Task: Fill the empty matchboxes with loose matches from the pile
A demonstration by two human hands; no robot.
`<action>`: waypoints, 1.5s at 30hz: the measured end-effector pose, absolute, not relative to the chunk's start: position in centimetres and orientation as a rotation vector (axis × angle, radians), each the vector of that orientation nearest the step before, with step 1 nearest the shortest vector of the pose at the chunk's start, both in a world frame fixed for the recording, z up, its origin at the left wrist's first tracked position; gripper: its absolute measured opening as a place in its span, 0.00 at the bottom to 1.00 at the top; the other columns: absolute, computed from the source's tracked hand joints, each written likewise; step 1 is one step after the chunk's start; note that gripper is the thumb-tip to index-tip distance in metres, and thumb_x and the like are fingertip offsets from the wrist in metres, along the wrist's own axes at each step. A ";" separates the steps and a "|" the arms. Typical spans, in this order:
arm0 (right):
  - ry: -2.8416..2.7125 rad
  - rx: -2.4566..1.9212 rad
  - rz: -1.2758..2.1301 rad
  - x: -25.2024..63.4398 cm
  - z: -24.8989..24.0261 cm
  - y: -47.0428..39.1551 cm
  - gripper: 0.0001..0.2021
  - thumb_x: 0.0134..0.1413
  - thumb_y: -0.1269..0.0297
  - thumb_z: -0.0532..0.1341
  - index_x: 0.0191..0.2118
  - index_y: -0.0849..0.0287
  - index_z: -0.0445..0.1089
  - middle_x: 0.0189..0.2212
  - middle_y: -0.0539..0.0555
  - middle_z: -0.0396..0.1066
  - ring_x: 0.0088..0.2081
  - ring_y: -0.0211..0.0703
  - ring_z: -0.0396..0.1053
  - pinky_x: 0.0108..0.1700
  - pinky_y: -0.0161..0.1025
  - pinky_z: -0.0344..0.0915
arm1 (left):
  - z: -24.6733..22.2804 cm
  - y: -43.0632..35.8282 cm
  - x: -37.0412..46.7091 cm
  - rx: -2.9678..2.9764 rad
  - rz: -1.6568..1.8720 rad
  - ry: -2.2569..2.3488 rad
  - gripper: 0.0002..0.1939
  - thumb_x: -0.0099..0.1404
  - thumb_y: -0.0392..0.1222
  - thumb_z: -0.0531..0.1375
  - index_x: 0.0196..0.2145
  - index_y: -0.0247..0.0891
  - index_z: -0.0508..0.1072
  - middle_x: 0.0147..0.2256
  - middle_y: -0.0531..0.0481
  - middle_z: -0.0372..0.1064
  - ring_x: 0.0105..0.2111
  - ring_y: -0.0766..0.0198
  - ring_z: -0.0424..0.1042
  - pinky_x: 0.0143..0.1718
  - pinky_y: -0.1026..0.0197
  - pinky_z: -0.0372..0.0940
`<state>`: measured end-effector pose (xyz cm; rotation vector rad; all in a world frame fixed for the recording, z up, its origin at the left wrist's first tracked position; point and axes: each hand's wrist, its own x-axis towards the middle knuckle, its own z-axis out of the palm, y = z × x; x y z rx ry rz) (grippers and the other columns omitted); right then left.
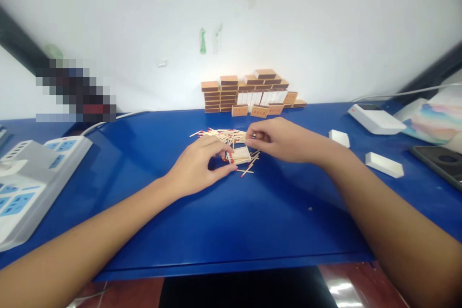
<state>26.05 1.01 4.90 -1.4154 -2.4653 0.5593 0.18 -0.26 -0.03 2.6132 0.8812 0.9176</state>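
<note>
A small white matchbox tray (241, 156) with red-tipped matches in it sits on the blue table, among loose matches. My left hand (198, 165) is closed on its left end, thumb at the near side and fingers at the far side. Above the tray's right end, my right hand (276, 138) has its thumb and fingers pinched together; what they hold, if anything, is hidden. Behind the tray lies a loose heap of matches (224, 134), partly covered by my left hand. A few stray matches (247, 169) lie crossed at the tray's near right.
Stacked matchboxes (229, 94) stand against the white wall. At left are power strips (68, 154) with a cable. On the right lie a white device (377, 120), two small white blocks, including a long one (384, 164), and a dark phone-like object (442, 161).
</note>
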 end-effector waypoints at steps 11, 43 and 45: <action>-2.450 -1.457 0.518 26.0 5.0 1.2 0.11 0.67 0.57 0.59 0.37 0.58 0.73 0.29 0.53 0.73 0.30 0.42 0.66 0.34 0.41 0.56 | 0.3 -0.1 0.2 2.700 0.899 0.878 0.06 0.69 0.44 0.70 0.42 0.43 0.80 0.47 0.48 0.76 0.48 0.53 0.71 0.54 0.46 0.65; -2.643 -1.497 0.873 27.2 5.8 1.5 0.10 0.63 0.57 0.64 0.34 0.57 0.75 0.29 0.51 0.71 0.28 0.40 0.63 0.32 0.41 0.55 | 0.7 0.0 0.3 2.497 1.196 1.099 0.19 0.64 0.41 0.71 0.51 0.41 0.75 0.45 0.48 0.79 0.45 0.56 0.76 0.47 0.51 0.73; -2.653 -1.495 0.885 26.9 5.8 1.3 0.11 0.64 0.56 0.63 0.35 0.57 0.74 0.29 0.52 0.72 0.29 0.41 0.63 0.32 0.41 0.56 | 0.8 0.0 0.3 2.495 1.201 1.099 0.19 0.64 0.41 0.71 0.52 0.41 0.74 0.45 0.48 0.79 0.45 0.56 0.77 0.47 0.51 0.73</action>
